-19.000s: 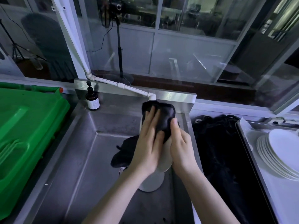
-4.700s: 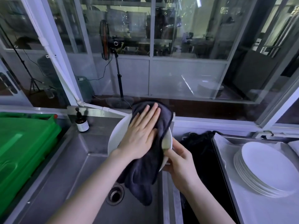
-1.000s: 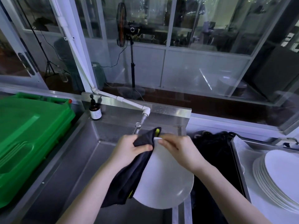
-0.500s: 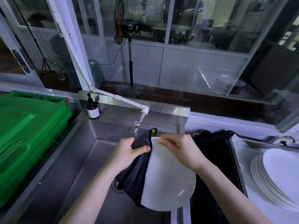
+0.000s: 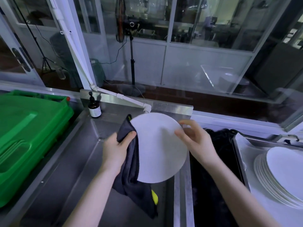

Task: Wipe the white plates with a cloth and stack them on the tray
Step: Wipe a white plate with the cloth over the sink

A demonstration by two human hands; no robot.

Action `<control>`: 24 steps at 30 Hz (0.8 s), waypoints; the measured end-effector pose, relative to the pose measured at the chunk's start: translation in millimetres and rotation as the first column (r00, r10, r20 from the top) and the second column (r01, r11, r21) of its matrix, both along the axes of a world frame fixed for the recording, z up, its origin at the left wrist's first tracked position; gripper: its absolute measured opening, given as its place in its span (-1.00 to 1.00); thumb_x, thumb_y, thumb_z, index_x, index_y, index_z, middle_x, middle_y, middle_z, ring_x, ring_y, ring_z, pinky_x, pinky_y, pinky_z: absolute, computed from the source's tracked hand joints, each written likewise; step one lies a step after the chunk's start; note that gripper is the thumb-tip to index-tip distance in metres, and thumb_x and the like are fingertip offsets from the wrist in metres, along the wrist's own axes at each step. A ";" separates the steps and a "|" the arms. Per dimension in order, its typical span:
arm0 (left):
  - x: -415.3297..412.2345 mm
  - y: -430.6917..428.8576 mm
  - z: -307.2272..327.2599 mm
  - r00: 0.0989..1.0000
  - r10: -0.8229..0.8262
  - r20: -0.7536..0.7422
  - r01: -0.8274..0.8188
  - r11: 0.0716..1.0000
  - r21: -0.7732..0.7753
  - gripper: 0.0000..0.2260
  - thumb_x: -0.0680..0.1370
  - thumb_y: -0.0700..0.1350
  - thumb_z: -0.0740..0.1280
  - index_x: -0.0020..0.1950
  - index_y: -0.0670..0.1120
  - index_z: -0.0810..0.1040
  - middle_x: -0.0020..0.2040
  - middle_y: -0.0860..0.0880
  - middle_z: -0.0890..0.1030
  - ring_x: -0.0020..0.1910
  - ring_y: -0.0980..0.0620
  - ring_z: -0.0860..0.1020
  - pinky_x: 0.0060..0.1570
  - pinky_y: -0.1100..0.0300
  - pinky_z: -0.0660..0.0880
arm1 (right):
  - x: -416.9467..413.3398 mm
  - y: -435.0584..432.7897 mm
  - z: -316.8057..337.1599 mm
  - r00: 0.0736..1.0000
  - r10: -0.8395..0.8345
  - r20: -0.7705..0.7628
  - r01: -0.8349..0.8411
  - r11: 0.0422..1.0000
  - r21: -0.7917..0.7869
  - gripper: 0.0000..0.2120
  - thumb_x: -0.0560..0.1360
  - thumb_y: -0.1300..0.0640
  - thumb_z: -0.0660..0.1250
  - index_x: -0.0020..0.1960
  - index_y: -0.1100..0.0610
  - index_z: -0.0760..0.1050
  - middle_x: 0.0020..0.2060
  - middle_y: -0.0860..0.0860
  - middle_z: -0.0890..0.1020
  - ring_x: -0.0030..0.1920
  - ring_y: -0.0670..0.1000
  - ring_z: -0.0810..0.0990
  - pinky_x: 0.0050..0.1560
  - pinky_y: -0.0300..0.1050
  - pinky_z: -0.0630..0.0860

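White plate [image 5: 159, 148] tilts over the sink [image 5: 73, 169]. The left hand [image 5: 114, 149] grips the dark cloth [image 5: 134, 185] against its edge. The right hand [image 5: 196, 141] curls, blurred, at the rim, so I cannot tell its grip. The tray [image 5: 237, 145] holds stacked plates [image 5: 285, 171].

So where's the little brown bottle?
Head view, left of centre: the bottle stands at the sink's back left corner, beside the green bin.
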State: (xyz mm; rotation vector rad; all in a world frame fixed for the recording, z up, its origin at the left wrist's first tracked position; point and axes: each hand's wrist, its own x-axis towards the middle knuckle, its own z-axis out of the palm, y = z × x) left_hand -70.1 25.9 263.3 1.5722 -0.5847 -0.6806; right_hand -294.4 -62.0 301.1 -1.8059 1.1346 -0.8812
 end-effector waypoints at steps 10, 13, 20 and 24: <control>-7.3 -11.3 13.8 0.975 -0.183 0.129 0.190 0.981 -0.044 -0.87 0.44 -0.01 0.50 -0.22 -0.03 0.63 -0.27 0.06 0.70 -0.28 0.16 0.61 -0.29 0.28 0.47 | 10.3 -0.8 18.7 0.997 0.042 -0.063 -0.056 0.972 -0.228 -0.54 0.60 -0.04 0.35 -0.37 0.15 0.31 -0.47 -0.10 0.26 -0.41 -0.12 0.21 -0.39 -0.24 0.16; -16.0 -4.4 1.2 0.971 0.023 -0.236 -0.034 0.998 -0.044 -0.82 0.50 0.03 0.45 -0.14 -0.08 0.64 -0.21 -0.01 0.72 -0.19 0.04 0.68 -0.26 0.20 0.57 | 18.7 7.5 5.4 0.963 -0.182 0.200 0.191 0.981 -0.029 -0.50 0.60 -0.08 0.32 -0.33 0.25 0.29 -0.44 -0.03 0.27 -0.38 -0.06 0.24 -0.35 -0.12 0.15; -1.1 1.3 9.5 0.982 -0.158 0.107 0.158 0.987 0.007 -0.79 0.45 -0.01 0.51 -0.18 -0.11 0.59 -0.23 -0.03 0.70 -0.21 0.03 0.65 -0.19 0.09 0.52 | 11.9 0.8 12.2 0.995 0.068 -0.068 -0.079 0.980 -0.180 -0.51 0.59 0.01 0.35 -0.37 0.09 0.16 -0.52 -0.10 0.23 -0.46 -0.12 0.21 -0.44 -0.26 0.16; -7.4 -7.2 21.7 0.785 -0.470 0.404 0.461 0.878 0.127 -0.82 0.37 -0.07 0.58 -0.30 0.07 0.59 -0.38 0.15 0.63 -0.40 0.30 0.49 -0.38 0.37 0.35 | 24.3 7.3 21.7 0.907 0.246 -0.341 -0.370 0.851 -0.372 -0.55 0.58 0.00 0.36 -0.38 -0.06 0.21 -0.51 -0.09 0.23 -0.39 -0.07 0.23 -0.36 -0.23 0.19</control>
